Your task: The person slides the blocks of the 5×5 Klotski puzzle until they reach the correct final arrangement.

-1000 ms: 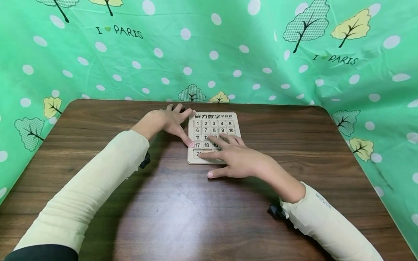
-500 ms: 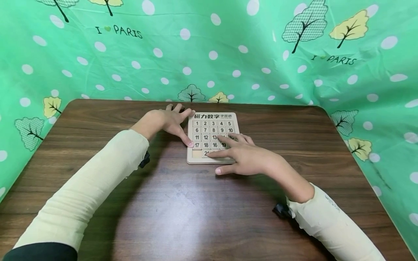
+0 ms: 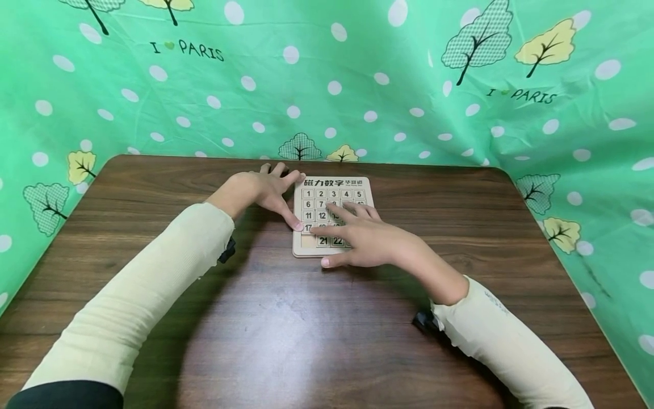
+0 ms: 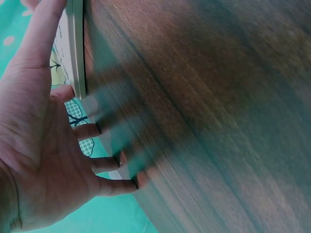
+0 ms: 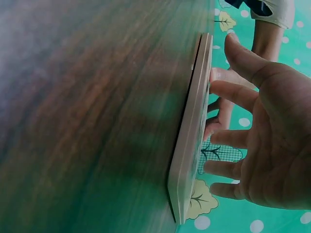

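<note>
A pale sliding number puzzle (image 3: pixel 298 247) lies flat near the table's far edge. Its bottom-left corner slot (image 3: pixel 308 241) is vacant, with the 21 tile (image 3: pixel 323 241) and 22 tile to its right. My left hand (image 3: pixel 271 189) is spread at the puzzle's left side, thumb at the left edge and index finger at the upper left corner. Over the lower right of the puzzle is my right hand (image 3: pixel 370 241), fingers spread, index fingertip at the 17 tile (image 3: pixel 308 228). In the right wrist view its fingers (image 5: pixel 232 139) extend toward the board face. Several tiles are hidden beneath it.
The brown wooden table (image 3: pixel 276 324) extends around the puzzle. A green dotted cloth (image 3: pixel 332 62) hangs behind and beside it. Dark wrist devices (image 3: pixel 426 322) sit under both pale sleeves (image 3: pixel 168 272).
The bottom row slid right, with the 21 tile leaving the left corner slot vacant. My right hand moved right with it, then back left and up to the 17 tile. My left hand stayed put.
</note>
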